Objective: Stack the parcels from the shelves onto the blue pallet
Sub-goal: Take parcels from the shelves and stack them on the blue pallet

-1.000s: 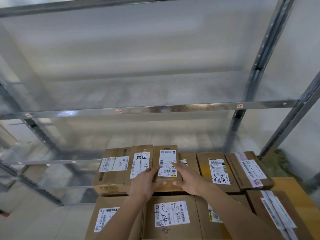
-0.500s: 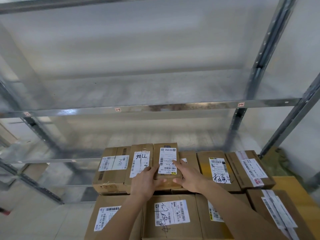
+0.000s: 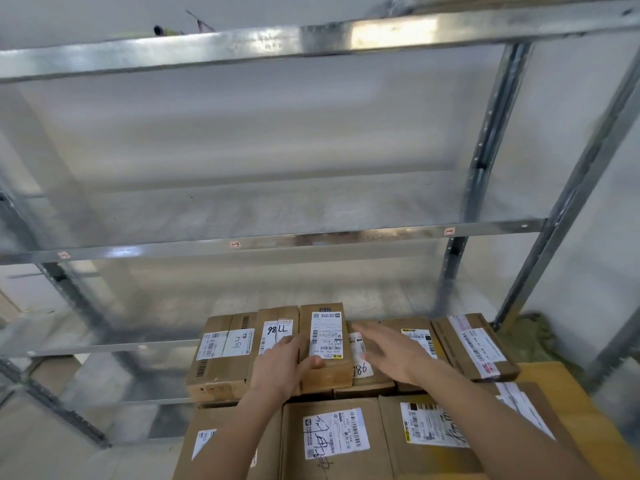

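We find the narrow parcel (image 3: 325, 344) seated in the far top row of the stack, between the parcel marked 98LL (image 3: 277, 336) and its right neighbour. Left hand (image 3: 282, 367) holds its near left edge, thumb across the front. Right hand (image 3: 391, 355) hovers flat, fingers spread, holding 0 items. We advise pressing it flush before release.

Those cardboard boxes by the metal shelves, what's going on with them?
A person is stacking labelled parcels in front of a metal rack whose shelves in view are bare. The left hand grips the near end of a narrow parcel standing in the stack's back row, thumb round its corner. The right hand is open, fingers spread, over the lower parcel beside it, not holding anything. More parcels fill the row on both sides and a nearer row below.
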`<state>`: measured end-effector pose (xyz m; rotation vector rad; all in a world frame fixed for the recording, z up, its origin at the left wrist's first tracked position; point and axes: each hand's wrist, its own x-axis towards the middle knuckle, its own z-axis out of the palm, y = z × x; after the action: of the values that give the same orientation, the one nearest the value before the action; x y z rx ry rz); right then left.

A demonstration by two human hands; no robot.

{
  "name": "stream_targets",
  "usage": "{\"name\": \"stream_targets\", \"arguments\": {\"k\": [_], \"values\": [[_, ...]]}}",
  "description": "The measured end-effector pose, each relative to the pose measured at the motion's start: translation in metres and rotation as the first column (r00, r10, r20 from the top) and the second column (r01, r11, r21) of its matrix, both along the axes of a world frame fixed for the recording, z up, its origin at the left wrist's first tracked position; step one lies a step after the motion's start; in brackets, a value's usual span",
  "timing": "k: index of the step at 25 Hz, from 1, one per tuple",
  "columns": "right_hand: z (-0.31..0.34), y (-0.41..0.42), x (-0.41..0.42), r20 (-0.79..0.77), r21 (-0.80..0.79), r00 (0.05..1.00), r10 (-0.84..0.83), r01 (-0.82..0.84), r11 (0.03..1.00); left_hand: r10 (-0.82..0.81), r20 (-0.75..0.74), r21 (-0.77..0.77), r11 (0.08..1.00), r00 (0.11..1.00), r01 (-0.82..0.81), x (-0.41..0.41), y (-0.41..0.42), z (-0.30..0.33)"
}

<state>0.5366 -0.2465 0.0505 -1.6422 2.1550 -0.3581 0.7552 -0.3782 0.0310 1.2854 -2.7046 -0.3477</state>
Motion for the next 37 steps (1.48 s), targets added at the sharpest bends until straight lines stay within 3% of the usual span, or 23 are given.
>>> {"name": "stream_targets", "arguments": {"k": [5,11,16,23,28,37], "values": [[0.047,0.068,-0.004,-0.153,0.015,0.975,-0.161,0.165,0.986,-0.109,-0.046,-0.037,0.994,0.993,0.107,-0.003,0.023,0.037],[0.086,0.174,0.025,-0.282,0.156,0.912,-0.298,0.350,0.924,-0.322,-0.103,-0.021,0.947,0.941,0.321,-0.004,0.095,0.071],[0.112,0.259,0.046,-0.351,0.132,0.844,-0.406,0.473,0.871,-0.456,-0.129,-0.017,0.889,0.881,0.458,-0.015,0.169,0.085],[0.151,0.409,0.042,-0.347,0.062,0.737,-0.580,0.636,0.770,-0.660,-0.153,-0.070,0.749,0.735,0.658,-0.063,0.289,0.135],[0.173,0.549,0.030,-0.369,0.037,0.596,-0.713,0.776,0.629,-0.789,-0.150,-0.097,0.611,0.596,0.785,-0.126,0.399,0.159],[0.151,0.751,0.010,-0.375,0.083,0.465,-0.802,0.879,0.470,-0.879,-0.140,-0.003,0.461,0.456,0.887,-0.213,0.603,0.133]]}}
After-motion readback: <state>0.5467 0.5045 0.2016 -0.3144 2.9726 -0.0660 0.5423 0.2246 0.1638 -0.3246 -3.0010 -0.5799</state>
